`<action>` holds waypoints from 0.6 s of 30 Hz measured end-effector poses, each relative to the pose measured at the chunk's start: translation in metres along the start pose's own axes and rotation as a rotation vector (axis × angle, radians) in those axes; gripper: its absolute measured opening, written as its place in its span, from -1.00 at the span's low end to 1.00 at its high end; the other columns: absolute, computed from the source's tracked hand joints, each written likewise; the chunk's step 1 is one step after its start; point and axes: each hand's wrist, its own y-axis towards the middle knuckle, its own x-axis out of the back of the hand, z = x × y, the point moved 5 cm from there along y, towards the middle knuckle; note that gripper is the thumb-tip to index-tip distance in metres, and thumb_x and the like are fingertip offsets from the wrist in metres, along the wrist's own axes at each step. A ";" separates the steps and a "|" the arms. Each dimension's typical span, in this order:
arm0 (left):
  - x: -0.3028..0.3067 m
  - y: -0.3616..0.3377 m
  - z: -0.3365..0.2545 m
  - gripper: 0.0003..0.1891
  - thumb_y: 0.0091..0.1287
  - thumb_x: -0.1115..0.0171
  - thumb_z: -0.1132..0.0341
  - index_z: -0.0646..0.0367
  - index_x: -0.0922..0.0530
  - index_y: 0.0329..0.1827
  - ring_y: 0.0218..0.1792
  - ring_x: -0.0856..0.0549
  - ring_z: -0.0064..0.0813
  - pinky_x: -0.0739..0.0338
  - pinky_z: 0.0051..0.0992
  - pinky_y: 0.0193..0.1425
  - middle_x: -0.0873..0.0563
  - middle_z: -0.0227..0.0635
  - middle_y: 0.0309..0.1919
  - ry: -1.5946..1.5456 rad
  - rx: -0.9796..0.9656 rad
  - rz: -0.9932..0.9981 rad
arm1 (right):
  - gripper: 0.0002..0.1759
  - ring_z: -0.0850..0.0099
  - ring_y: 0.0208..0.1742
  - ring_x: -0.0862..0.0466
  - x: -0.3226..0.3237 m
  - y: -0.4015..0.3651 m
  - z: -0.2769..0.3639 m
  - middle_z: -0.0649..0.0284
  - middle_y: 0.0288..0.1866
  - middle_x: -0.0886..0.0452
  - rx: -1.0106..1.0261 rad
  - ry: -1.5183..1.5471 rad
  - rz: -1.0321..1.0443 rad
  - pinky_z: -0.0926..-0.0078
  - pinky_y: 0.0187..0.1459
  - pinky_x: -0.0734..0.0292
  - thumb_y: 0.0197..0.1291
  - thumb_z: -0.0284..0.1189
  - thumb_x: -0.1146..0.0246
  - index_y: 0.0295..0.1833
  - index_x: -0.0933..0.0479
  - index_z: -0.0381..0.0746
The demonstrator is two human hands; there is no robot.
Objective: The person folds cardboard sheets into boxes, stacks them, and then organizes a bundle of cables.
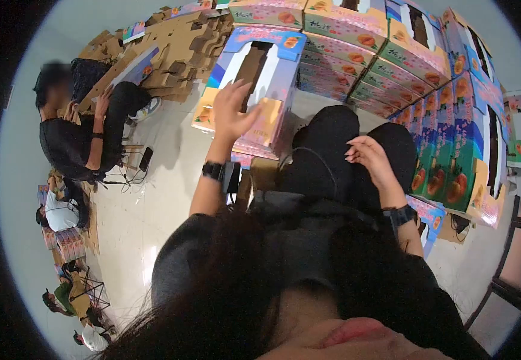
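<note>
My left hand (232, 111) is raised with its fingers spread, reaching toward a folded blue fruit box (254, 84) printed with peaches, which stands in front of my knees. The fingertips are at the box's brown inner flap; I cannot tell whether they touch it. My right hand (369, 155) rests on my black-trousered knee with the fingers loosely curled and nothing in it. Both wrists wear dark bands. My dark hair fills the bottom of the view.
Stacks of finished peach boxes (392, 54) rise ahead and to the right (464, 138). A pile of flat brown cardboard (176, 48) lies at the back left. A seated person (80, 132) works at the left, with other people (62, 216) further along the floor.
</note>
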 end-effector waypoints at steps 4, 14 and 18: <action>-0.070 0.008 -0.016 -0.19 -0.06 -0.39 -0.15 -0.07 -0.41 0.31 0.38 -0.24 0.02 -0.01 0.18 0.38 -0.34 -0.02 0.33 0.250 0.005 0.303 | -0.85 0.57 -0.37 -0.60 0.001 0.002 -0.011 0.32 -0.38 -0.62 0.011 -0.055 0.032 0.63 -0.26 -0.50 0.35 -0.44 -0.08 -0.12 -0.54 -0.23; -0.103 0.005 0.011 -0.03 -0.23 -0.39 -0.15 -0.11 -0.34 0.39 0.19 -0.43 0.06 -0.39 -0.04 0.15 -0.37 0.10 0.18 0.284 0.470 0.294 | -0.86 0.62 -0.43 -0.55 0.010 0.007 -0.020 0.36 -0.46 -0.58 0.024 0.007 0.106 0.68 -0.33 -0.46 0.34 -0.44 -0.09 -0.15 -0.54 -0.23; -0.101 0.005 0.010 -0.02 -0.21 -0.38 -0.19 -0.16 -0.31 0.41 0.09 -0.51 0.05 -0.47 -0.12 0.10 -0.45 0.07 0.07 0.293 0.460 0.305 | -0.86 0.62 -0.44 -0.54 0.011 0.009 -0.020 0.36 -0.48 -0.57 0.002 0.017 0.121 0.69 -0.35 -0.44 0.33 -0.43 -0.10 -0.15 -0.54 -0.23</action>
